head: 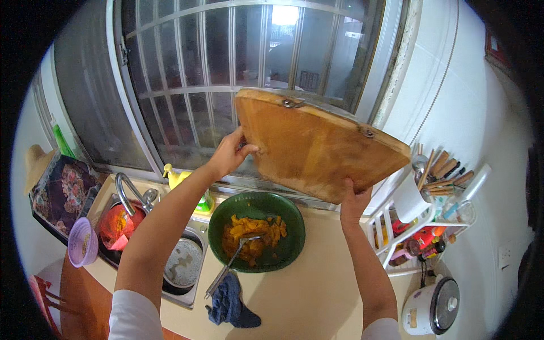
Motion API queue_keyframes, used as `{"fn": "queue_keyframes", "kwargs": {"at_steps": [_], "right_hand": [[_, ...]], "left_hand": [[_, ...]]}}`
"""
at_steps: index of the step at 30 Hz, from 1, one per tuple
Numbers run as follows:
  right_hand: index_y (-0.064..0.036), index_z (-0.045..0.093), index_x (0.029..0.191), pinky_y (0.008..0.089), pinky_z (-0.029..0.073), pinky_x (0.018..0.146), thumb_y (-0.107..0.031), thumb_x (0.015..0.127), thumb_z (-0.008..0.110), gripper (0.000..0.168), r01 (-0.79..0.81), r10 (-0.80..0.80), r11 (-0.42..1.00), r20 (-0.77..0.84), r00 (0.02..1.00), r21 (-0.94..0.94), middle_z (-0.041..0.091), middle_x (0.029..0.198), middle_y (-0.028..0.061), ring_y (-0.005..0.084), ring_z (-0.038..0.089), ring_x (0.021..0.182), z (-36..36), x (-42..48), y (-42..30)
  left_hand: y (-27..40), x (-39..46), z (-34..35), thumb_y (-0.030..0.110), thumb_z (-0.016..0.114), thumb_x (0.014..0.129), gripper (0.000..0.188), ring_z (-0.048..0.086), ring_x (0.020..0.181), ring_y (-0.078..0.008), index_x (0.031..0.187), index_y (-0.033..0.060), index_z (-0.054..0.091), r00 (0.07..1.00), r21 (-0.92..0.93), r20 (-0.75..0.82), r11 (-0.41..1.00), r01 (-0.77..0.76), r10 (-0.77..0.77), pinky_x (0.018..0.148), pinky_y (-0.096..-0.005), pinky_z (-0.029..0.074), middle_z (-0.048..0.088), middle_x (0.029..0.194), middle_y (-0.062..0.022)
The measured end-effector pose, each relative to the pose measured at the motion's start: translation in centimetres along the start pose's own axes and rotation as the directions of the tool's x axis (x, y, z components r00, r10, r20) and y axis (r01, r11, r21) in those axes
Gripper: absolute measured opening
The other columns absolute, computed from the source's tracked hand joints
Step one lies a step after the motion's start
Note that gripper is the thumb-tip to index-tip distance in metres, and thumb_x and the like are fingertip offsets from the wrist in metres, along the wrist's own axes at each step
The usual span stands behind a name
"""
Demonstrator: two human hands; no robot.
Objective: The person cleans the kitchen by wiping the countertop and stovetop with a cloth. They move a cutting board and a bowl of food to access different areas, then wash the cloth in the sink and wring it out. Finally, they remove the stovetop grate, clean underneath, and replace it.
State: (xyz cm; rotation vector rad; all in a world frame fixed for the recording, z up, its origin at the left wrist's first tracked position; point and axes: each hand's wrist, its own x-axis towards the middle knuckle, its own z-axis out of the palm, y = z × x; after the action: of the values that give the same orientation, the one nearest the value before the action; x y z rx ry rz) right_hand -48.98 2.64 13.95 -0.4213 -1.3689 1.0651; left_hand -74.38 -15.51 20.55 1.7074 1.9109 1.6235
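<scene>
A thick wooden cutting board point(314, 148) is held up in front of the barred window, tilted, with metal fittings along its upper edge. My left hand point(233, 153) grips its left side, thumb on the near face. At the lower right edge, my right hand point(356, 202) holds it the same way; the fingers behind the board are hidden. Below stands a green plastic basin point(289, 250) with orange chunks of what looks like pumpkin point(250, 233). A metal utensil point(231, 263) rests in the basin, its handle over the rim. Beside it lies a dark blue cloth point(231, 301).
Left of the basin, the sink point(197, 263) holds a pan of cloudy water point(182, 263) and a red bag point(119, 227) under the faucet point(123, 191). A purple basket point(83, 242) sits at the counter's edge. Right are a white rack point(389, 255) with knives and bottles, and a rice cooker point(431, 306).
</scene>
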Motion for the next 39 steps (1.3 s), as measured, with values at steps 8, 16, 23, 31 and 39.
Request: {"fn": "queue_keyframes", "kwargs": {"at_steps": [8, 16, 23, 31, 39], "right_hand": [[0.003, 0.041, 0.117, 0.0312, 0.039, 0.088, -0.017, 0.07, 0.072, 0.06, -0.114, 0.113, 0.993, 0.075, 0.991, 0.014, 0.052, 0.111, 0.0123, 0.0215, 0.05, 0.101, 2.4, 1.3, 6.2], [0.004, 0.047, 0.111, 0.0324, 0.043, 0.083, -0.024, 0.071, 0.072, 0.055, -0.184, 0.21, 0.968, 0.152, 0.966, -0.169, 0.058, 0.103, 0.015, 0.0243, 0.056, 0.094, 1.4, 3.4, 11.9], [0.003, 0.051, 0.107, 0.0314, 0.044, 0.081, -0.029, 0.072, 0.072, 0.052, -0.216, 0.245, 0.955, 0.13, 0.961, -0.201, 0.06, 0.1, 0.0144, 0.0229, 0.058, 0.091, 1.8, 4.2, 12.0], [0.004, 0.052, 0.104, 0.0305, 0.044, 0.08, -0.03, 0.072, 0.072, 0.05, -0.199, 0.234, 0.955, 0.147, 0.961, -0.219, 0.061, 0.099, 0.0139, 0.0218, 0.058, 0.091, 1.0, 4.8, 13.5], [0.001, 0.052, 0.106, 0.0314, 0.044, 0.08, -0.033, 0.073, 0.071, 0.051, -0.2, 0.246, 0.949, 0.177, 0.953, -0.242, 0.062, 0.1, 0.0125, 0.0225, 0.059, 0.091, 0.9, 4.3, 13.5]], "left_hand": [[-5.7, -0.9, 1.3, 0.006, 0.06, 0.082, 0.038, 0.054, 0.1, -0.0203, 0.116, 0.0004, 0.043, 0.982, -0.031, -0.031, 0.982, 0.186, -0.187, 0.088, -0.0337, 0.042, 0.057, 0.105, -0.0112], [-7.6, 0.4, 3.4, 0.001, 0.057, 0.081, 0.042, 0.054, 0.098, -0.0179, 0.12, 0.0012, 0.041, 0.935, -0.13, -0.001, 0.927, 0.351, -0.354, 0.083, -0.0311, 0.046, 0.057, 0.105, -0.0098], [-8.6, 1.7, 3.4, -0.001, 0.057, 0.08, 0.041, 0.055, 0.094, -0.0179, 0.118, 0.0013, 0.041, 0.927, -0.171, 0.058, 0.912, 0.374, -0.37, 0.079, -0.0314, 0.048, 0.056, 0.105, -0.0092], [-9.3, 2.3, 4.1, 0.001, 0.058, 0.08, 0.04, 0.056, 0.093, -0.0169, 0.117, -0.0006, 0.042, 0.932, -0.202, 0.083, 0.91, 0.361, -0.351, 0.083, -0.0298, 0.046, 0.057, 0.103, -0.01], [-9.7, 1.3, 5.0, 0.002, 0.058, 0.081, 0.042, 0.056, 0.09, -0.0154, 0.119, -0.0009, 0.041, 0.897, -0.324, 0.087, 0.839, 0.437, -0.434, 0.08, -0.0293, 0.046, 0.057, 0.105, -0.0095]]}}
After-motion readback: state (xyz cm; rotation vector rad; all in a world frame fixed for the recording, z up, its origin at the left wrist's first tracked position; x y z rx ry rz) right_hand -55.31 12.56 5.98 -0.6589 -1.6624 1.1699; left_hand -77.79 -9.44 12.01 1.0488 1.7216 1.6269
